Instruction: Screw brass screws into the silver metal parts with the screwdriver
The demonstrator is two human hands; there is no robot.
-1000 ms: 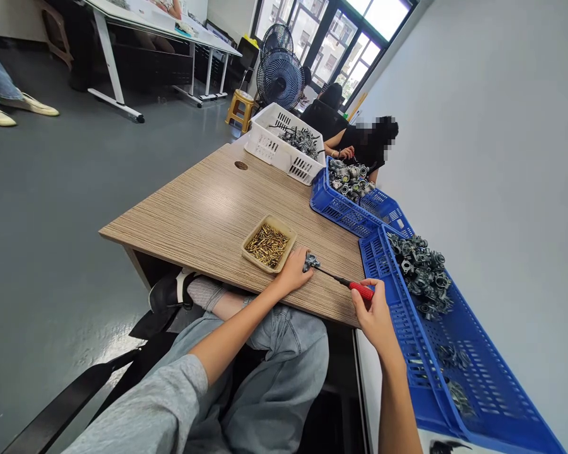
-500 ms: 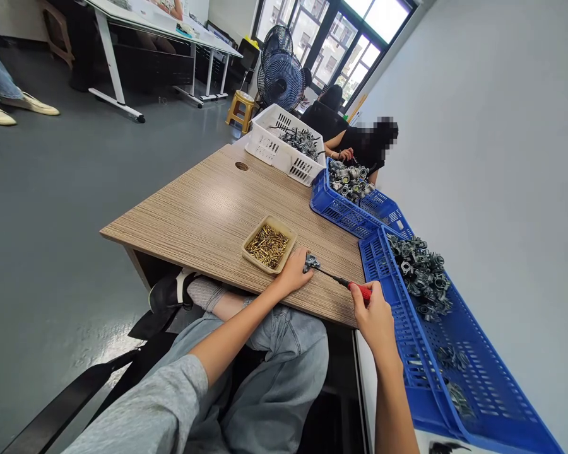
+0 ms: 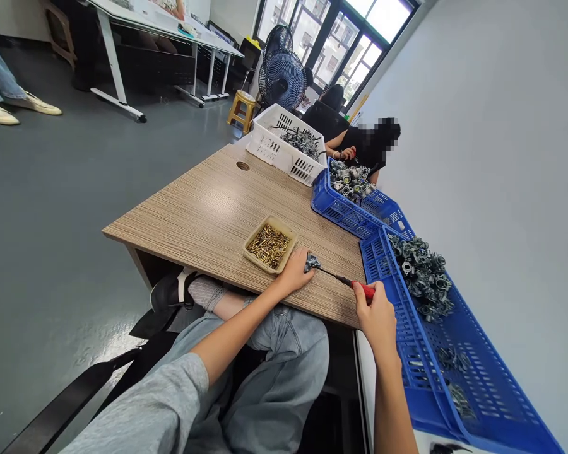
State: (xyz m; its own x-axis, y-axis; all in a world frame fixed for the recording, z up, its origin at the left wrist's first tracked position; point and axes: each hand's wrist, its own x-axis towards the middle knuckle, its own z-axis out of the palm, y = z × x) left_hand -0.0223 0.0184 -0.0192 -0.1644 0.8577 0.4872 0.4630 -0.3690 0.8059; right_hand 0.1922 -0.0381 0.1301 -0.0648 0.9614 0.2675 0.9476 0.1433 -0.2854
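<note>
Frame centre: left hand (image 3: 293, 272) pins small metal fitting (image 3: 311, 261); right hand (image 3: 377, 315) grips red-handled screwdriver (image 3: 345, 281), shaft slanting up-left into fitting.

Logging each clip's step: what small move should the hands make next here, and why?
Likely turn the screwdriver with the right hand: its tip meets the small metal part, which the left hand holds down on the table beside the tray of brass screws.
</note>
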